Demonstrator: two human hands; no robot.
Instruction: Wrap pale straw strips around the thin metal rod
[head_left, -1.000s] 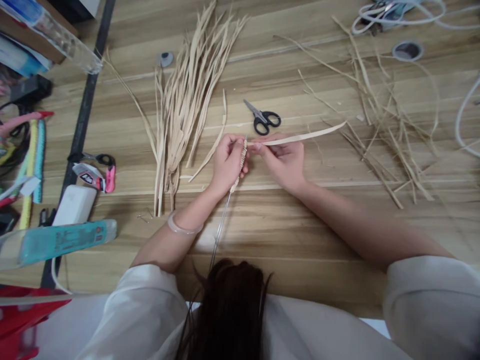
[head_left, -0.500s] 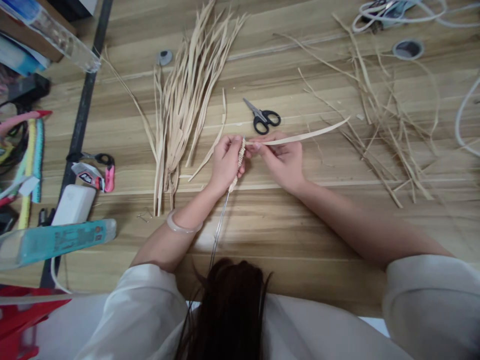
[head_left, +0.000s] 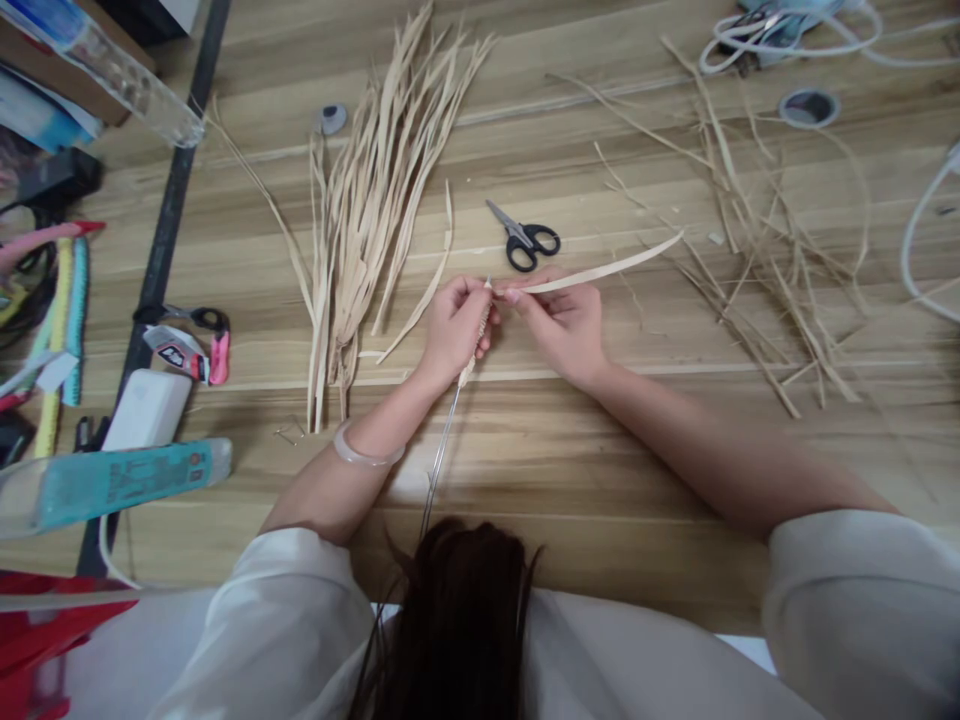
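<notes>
My left hand (head_left: 452,330) is closed around a narrow woven straw piece (head_left: 468,371), formed over thin metal rods (head_left: 444,440) that run down toward my chest. Part of the weave is hidden by the fingers. My right hand (head_left: 568,325) pinches a flat pale straw strip (head_left: 619,267) close to the weave's upper end. The strip's free tail curves out to the right, above the table. Just beyond the hands lie black-handled scissors (head_left: 531,241), blades apart. Left of them are a bundle of dried straw strips (head_left: 375,190) and a single loose strip (head_left: 431,295).
Thin straw scraps (head_left: 772,250) are scattered at the right, below a roll of tape (head_left: 808,108) and a white cable (head_left: 795,50). Along the left stand a teal-labelled bottle (head_left: 127,482), a white power bank (head_left: 148,408), a pink cutter (head_left: 219,357) and a clear bottle (head_left: 135,85).
The straw strip's free end has drawn slightly left and inward. The woven piece appears turned a little in my left hand. Both hands keep nearly the same place.
</notes>
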